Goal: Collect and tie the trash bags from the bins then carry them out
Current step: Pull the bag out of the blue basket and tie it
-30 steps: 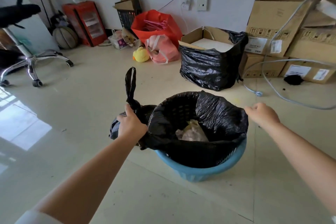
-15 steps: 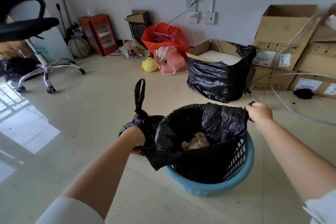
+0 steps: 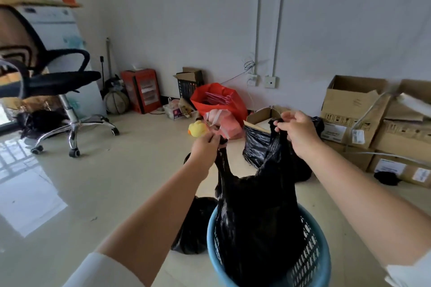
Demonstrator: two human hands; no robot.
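Note:
A black trash bag [image 3: 256, 216] stands pulled up out of the blue mesh bin [image 3: 312, 261] at the bottom centre. My left hand [image 3: 205, 147] pinches the bag's left handle strip. My right hand [image 3: 298, 130] grips the right handle strip, held a little higher. The bag's mouth is stretched between the two hands. A second, tied black bag [image 3: 196, 226] lies on the floor against the bin's left side, partly hidden behind my left forearm.
A black-lined cardboard box [image 3: 258, 144] sits just beyond the bin. Stacked cardboard boxes [image 3: 363, 112] and a grey cable line the right wall. A red bag [image 3: 219, 102], yellow duck toy [image 3: 197, 129] and red heater [image 3: 142, 89] stand at the back. An office chair [image 3: 67, 91] is left.
Both hands have risen from the bin's rim, lifting the liner's handles up out of the bin. My left hand has let go of the tied bag, which now lies beside the bin.

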